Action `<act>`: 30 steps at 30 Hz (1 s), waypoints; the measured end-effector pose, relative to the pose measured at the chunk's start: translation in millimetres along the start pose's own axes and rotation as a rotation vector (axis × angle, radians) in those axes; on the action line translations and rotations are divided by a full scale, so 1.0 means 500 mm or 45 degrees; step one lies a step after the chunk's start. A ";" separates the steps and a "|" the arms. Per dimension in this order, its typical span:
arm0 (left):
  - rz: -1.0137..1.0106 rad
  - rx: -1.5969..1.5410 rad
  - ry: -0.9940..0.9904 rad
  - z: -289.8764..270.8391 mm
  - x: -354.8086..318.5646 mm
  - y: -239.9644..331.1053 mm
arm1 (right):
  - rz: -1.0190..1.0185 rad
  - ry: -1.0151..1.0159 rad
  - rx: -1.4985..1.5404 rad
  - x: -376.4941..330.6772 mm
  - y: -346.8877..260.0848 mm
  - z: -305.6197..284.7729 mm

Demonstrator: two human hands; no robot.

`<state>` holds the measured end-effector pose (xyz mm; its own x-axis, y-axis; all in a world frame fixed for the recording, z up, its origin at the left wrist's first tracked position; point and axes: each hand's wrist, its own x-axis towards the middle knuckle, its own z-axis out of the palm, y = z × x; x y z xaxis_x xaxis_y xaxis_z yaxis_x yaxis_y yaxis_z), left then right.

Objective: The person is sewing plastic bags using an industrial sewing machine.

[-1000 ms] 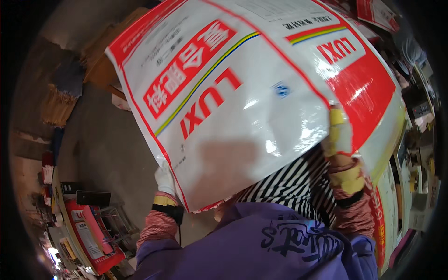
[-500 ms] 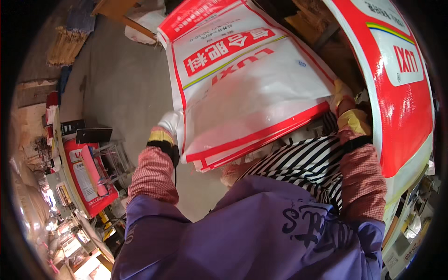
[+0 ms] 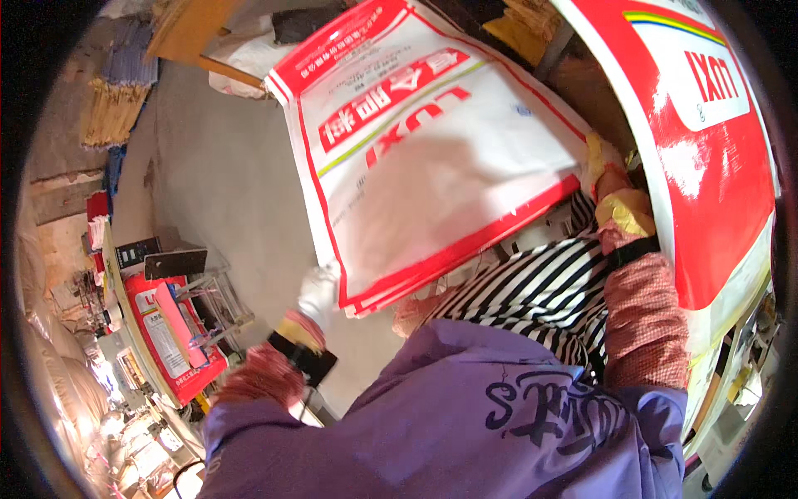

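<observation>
A small stack of flat white-and-red woven bags [image 3: 465, 191] lies in front of me, its near edge toward my body. My right hand [image 3: 613, 195], in a yellowed glove, grips the stack's near right corner, with a finger or thumb along the top. My left hand [image 3: 318, 293], in a white glove, is against the left edge by the near left corner. Its fingers are blurred and partly hidden at the bag's edge. A shadow falls across the top bag.
A large, full-looking red-and-white sack [image 3: 715, 183] stands close on my right. To the left are another red-and-white bag [image 3: 170, 333], a pink strip [image 3: 179, 324] and a wire rack [image 3: 218, 308]. Bundled sheets [image 3: 116, 108] and a wooden board [image 3: 195, 37] are farther off. Grey floor [image 3: 224, 158] shows left of the stack.
My left hand has slid down along the bags' left edge toward the near corner, its forearm swinging outward. The stack has shifted slightly left in view. My right hand stays at its corner.
</observation>
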<state>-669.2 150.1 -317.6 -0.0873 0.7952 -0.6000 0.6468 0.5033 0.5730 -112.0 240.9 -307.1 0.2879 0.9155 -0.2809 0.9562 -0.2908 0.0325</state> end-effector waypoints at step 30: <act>0.193 1.479 -0.074 0.051 0.067 -0.054 | -1.568 0.543 3.233 -0.662 -0.119 -0.508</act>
<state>-670.3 154.9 -367.4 0.0652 0.7887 -0.6114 0.9534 -0.2301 -0.1951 -250.8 25.9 27.5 0.3439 0.7222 0.6001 -0.7715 0.5816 -0.2579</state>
